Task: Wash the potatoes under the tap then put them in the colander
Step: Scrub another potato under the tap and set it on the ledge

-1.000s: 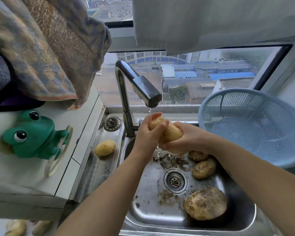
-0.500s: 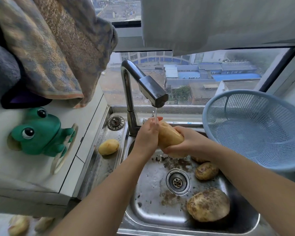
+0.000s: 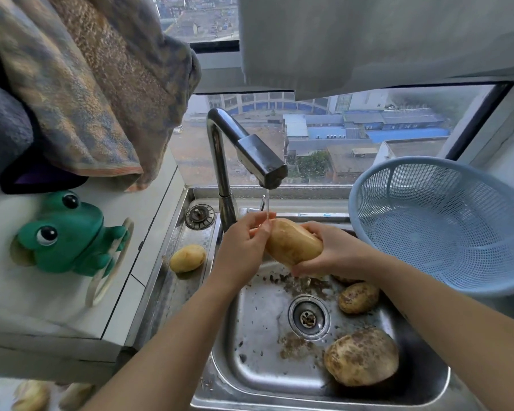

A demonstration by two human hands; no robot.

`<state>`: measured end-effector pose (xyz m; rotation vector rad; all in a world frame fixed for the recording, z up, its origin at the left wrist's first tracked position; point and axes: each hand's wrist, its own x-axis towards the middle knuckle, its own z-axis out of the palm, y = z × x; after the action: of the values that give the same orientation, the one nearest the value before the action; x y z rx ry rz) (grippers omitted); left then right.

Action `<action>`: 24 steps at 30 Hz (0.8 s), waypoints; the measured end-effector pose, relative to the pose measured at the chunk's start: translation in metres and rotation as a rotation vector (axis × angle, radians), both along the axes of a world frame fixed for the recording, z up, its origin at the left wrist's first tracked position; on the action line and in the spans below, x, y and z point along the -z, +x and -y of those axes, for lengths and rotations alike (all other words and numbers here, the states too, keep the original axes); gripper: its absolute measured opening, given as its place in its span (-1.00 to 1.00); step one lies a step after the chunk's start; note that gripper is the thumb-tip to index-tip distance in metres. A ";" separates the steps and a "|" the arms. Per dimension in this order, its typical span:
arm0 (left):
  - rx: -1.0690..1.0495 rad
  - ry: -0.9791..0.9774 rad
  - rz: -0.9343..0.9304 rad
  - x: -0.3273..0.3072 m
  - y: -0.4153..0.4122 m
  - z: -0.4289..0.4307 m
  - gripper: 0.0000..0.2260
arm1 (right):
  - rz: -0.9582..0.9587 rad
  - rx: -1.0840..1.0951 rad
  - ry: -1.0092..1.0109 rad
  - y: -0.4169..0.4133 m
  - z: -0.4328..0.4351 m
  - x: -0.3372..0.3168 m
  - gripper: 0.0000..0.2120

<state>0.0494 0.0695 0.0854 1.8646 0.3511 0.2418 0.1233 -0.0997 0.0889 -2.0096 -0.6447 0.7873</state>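
Observation:
Both my hands hold one long, clean-looking potato (image 3: 291, 244) under a thin stream from the tap (image 3: 261, 161). My right hand (image 3: 336, 250) grips its right end from beneath. My left hand (image 3: 244, 247) curls round its left end, where the water lands. Two muddy potatoes lie in the steel sink (image 3: 250, 351): a big one (image 3: 361, 355) at the front right and a smaller one (image 3: 358, 297) behind it; another is mostly hidden under my right wrist. A washed potato (image 3: 187, 258) rests on the ledge left of the sink. The blue colander (image 3: 445, 223) stands tilted at the right.
Dirt specks lie around the drain (image 3: 309, 318). A green frog holder (image 3: 69, 235) sticks to the left wall below hanging towels (image 3: 80, 84). A sink plug (image 3: 200, 216) sits behind the ledge potato. More potatoes (image 3: 31, 396) show at the bottom left corner.
My hands have turned the potato under the stream, and its long side now faces up. My left hand slid from on top of it to its left end.

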 end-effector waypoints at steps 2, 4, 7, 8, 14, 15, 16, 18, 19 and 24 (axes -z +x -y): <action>-0.044 -0.290 -0.057 -0.002 -0.001 0.003 -0.78 | 0.008 -0.019 0.005 -0.001 -0.003 -0.003 -0.37; -0.072 -0.594 -0.101 -0.004 0.001 0.007 -0.75 | -0.034 -0.029 0.053 -0.003 -0.006 -0.005 -0.39; -0.081 -0.827 -0.128 -0.006 0.008 0.007 -0.75 | -0.099 -0.056 0.118 -0.008 -0.013 -0.009 -0.49; -0.079 -0.843 -0.142 -0.008 0.010 0.006 -0.75 | -0.111 -0.068 0.126 -0.009 -0.014 -0.009 -0.52; -0.114 -0.455 -0.005 -0.011 0.008 0.017 -0.86 | -0.156 -0.007 0.182 -0.012 -0.013 -0.005 -0.57; -0.084 -0.352 0.009 -0.010 0.006 0.019 -0.78 | -0.125 0.015 0.178 -0.012 -0.013 -0.004 -0.64; -0.050 -0.284 0.006 -0.008 0.004 0.019 -0.66 | -0.074 0.049 0.164 -0.013 -0.014 -0.003 -0.68; -0.008 -0.239 -0.030 0.000 0.001 0.019 -0.44 | 0.076 0.113 0.108 -0.013 -0.015 0.000 -0.61; -0.004 -0.256 -0.047 0.003 0.000 0.019 -0.37 | 0.160 0.129 0.072 -0.014 -0.015 0.002 -0.55; -0.208 -0.560 -0.052 0.005 0.010 0.023 -0.64 | 0.528 0.122 -0.017 -0.023 -0.020 0.002 -0.60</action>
<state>0.0598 0.0464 0.0808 1.2847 0.5842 0.2093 0.1005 -0.0794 0.0872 -2.2627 -0.7991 0.1811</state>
